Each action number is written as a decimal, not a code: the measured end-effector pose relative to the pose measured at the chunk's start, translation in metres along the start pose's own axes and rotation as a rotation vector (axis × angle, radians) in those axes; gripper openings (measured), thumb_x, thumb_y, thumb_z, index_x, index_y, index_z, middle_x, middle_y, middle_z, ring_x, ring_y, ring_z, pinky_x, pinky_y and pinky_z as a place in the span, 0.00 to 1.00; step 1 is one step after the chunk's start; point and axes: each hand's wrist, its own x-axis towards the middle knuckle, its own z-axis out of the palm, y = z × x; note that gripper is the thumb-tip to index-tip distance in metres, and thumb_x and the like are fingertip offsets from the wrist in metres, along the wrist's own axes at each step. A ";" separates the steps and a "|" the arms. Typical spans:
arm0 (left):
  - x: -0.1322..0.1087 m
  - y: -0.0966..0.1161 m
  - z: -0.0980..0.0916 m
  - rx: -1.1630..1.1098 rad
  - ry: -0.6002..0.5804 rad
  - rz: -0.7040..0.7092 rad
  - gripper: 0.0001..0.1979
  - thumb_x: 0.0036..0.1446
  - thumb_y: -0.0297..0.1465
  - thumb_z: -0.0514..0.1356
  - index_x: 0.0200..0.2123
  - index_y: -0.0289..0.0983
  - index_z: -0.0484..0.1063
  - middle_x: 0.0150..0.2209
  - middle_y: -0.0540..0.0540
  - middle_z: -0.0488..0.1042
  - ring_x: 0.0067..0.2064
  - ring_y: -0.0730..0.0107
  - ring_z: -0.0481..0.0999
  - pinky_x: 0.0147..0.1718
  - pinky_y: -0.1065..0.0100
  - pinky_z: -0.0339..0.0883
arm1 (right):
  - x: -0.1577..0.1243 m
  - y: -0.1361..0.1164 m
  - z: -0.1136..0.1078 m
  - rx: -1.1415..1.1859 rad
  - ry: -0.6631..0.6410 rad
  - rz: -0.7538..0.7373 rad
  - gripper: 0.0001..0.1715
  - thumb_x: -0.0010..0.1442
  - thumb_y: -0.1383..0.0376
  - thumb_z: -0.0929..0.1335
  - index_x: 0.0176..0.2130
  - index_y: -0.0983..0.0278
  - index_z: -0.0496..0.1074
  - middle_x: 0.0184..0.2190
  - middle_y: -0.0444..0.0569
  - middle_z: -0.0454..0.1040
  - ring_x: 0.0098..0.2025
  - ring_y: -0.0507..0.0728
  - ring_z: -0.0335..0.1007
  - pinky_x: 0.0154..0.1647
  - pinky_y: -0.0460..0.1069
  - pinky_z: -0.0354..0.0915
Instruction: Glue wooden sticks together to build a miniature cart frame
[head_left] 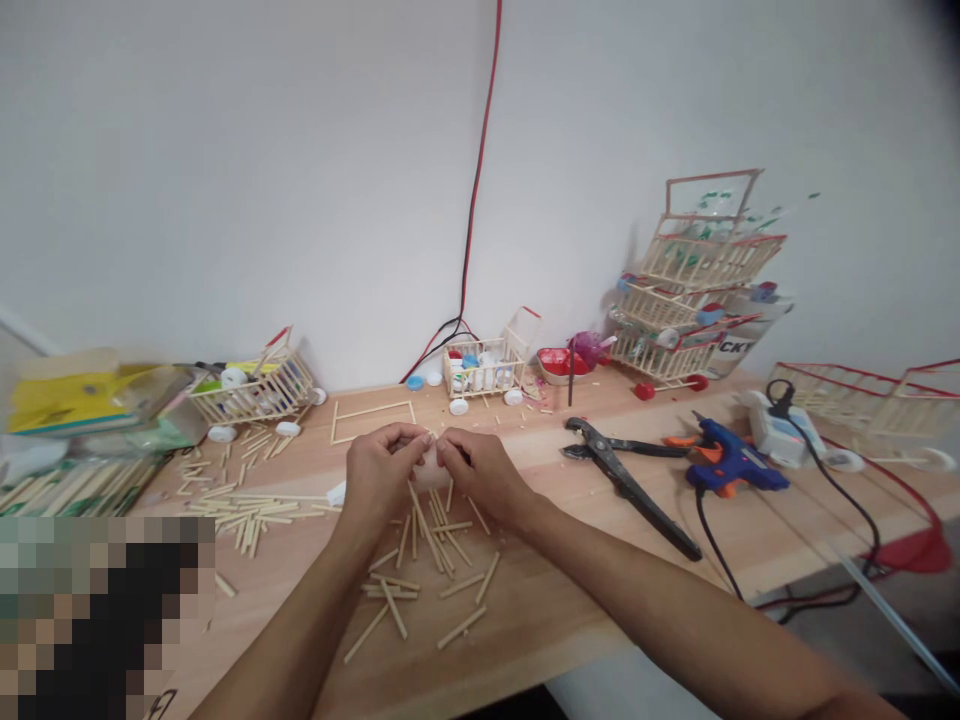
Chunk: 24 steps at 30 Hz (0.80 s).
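My left hand (381, 468) and my right hand (486, 470) meet over the middle of the wooden table, fingertips pinched close together. Whatever they pinch is too small and blurred to name; a pale, whitish patch (432, 472) shows just below the fingertips. Beneath and in front of the hands lie several short wooden sticks (390, 608), scattered loosely. A thin rectangular frame of sticks (373, 408) lies flat behind my left hand. Farther left is a heap of cut sticks (251, 512).
Black-handled pliers (630, 485) and a blue glue gun (731, 458) lie to the right, with cables around them. Small stick carts (486, 368) stand along the wall, several stacked at right (686, 300). A red-filled dish (562, 366) and packaged sticks (82, 485) are also on the table.
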 end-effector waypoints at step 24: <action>0.002 0.001 -0.002 0.032 -0.027 0.000 0.11 0.42 0.35 0.64 0.28 0.32 0.77 0.19 0.51 0.72 0.20 0.76 0.66 0.19 0.74 0.60 | 0.001 0.001 -0.002 -0.015 -0.025 -0.005 0.13 0.62 0.70 0.60 0.26 0.65 0.65 0.22 0.41 0.65 0.27 0.49 0.60 0.30 0.43 0.51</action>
